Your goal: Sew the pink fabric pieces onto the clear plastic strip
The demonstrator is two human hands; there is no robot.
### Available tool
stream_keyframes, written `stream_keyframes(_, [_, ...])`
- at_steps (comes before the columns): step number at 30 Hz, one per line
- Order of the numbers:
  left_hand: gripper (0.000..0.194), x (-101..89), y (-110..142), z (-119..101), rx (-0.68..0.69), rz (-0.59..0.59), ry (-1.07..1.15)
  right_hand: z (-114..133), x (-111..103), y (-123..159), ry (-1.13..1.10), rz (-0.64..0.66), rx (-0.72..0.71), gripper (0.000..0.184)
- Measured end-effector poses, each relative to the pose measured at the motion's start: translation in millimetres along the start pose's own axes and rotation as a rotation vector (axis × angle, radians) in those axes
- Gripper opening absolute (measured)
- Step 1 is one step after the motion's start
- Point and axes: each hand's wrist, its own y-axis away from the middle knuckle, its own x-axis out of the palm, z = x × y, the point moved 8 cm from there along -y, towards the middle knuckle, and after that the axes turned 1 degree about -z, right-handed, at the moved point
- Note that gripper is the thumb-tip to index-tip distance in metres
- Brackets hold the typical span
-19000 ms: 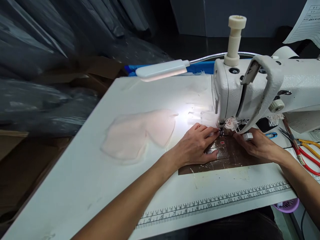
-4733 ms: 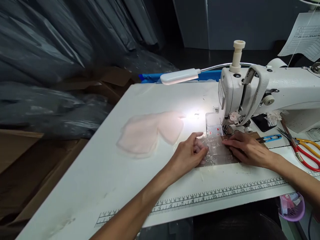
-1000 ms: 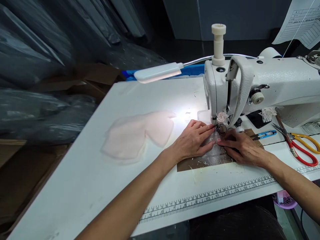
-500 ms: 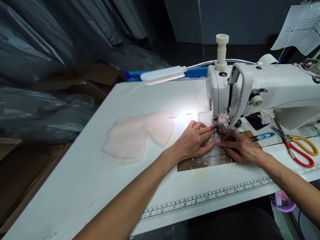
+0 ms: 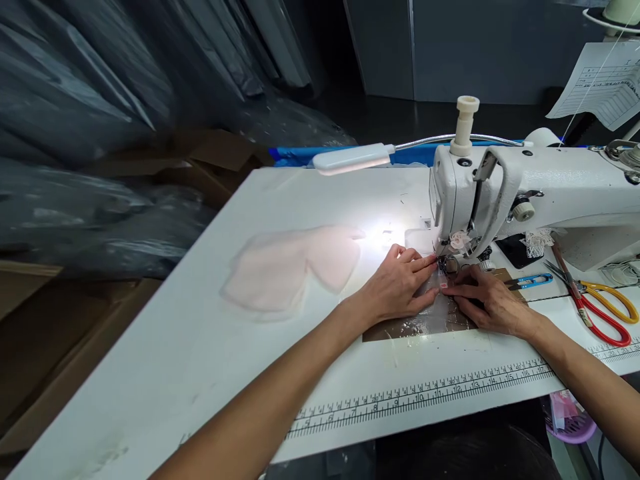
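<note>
At the needle of a white sewing machine (image 5: 457, 190), both hands are on a small strip of sheer, pale fabric (image 5: 443, 283). My left hand (image 5: 403, 283) lies with its fingers stretched out, fingertips beside the presser foot and thumb apart, lower down. From the other side, my right hand (image 5: 493, 303) has bent fingers, its tips closed on the strip's right edge. Fingers partly hide the strip. Beneath the hands is a brown plate (image 5: 395, 330) with a clear, shiny cover. Sheer pale-pink fabric pieces (image 5: 270, 273) lie flat to the left.
Blue thread snips (image 5: 535, 281), red-handled scissors (image 5: 603, 323) and yellow-handled scissors (image 5: 613, 300) lie right of my right hand. A lit lamp (image 5: 353, 159) hangs over the table. A printed ruler (image 5: 420, 399) follows the front edge. Cardboard boxes (image 5: 75, 360) stand left.
The whole view has shifted, so the machine and table appear slightly farther right and mostly lower. Both hands stay at the needle in nearly the same pose.
</note>
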Motion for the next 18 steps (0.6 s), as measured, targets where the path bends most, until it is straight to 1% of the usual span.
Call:
stream_keyframes(3, [0.040, 0.1, -0.6, -2.1, 0.003, 0.008, -0.043, -2.9, 1.1, 1.0, -0.017, 0.010, 0.022, 0.028])
stream_keyframes(6, [0.041, -1.4, -0.5, -4.7, 0.027, -0.009, -0.079, -4.8, 2.4, 1.7, -0.014, 0.019, 0.032, 0.029])
stream_keyframes(8, [0.039, -4.2, -0.2, -6.3, 0.044, -0.040, -0.093, -4.6, 2.7, 1.8, -0.007, 0.026, 0.023, 0.029])
stream_keyframes(10, [0.038, -8.8, 0.2, -7.8, 0.059, -0.099, -0.093, -2.9, 1.8, 1.5, 0.000, 0.026, 0.001, 0.028])
stream_keyframes(12, [0.035, -12.9, 0.9, -10.6, 0.091, -0.168, -0.064, -1.4, 0.7, 1.2, 0.007, 0.026, -0.016, 0.028])
stream_keyframes(14, [0.025, -14.1, 1.8, -14.9, 0.143, -0.215, -0.009, -0.7, 0.4, 1.0, 0.014, 0.031, -0.018, 0.028])
stream_keyframes(16, [0.020, -13.3, 2.6, -18.5, 0.183, -0.232, 0.041, -0.8, 1.2, 1.3, 0.017, 0.041, -0.011, 0.028])
stream_keyframes(18, [0.019, -13.3, 3.2, -19.3, 0.187, -0.240, 0.077, -1.5, 2.8, 2.0, 0.017, 0.054, -0.002, 0.029])
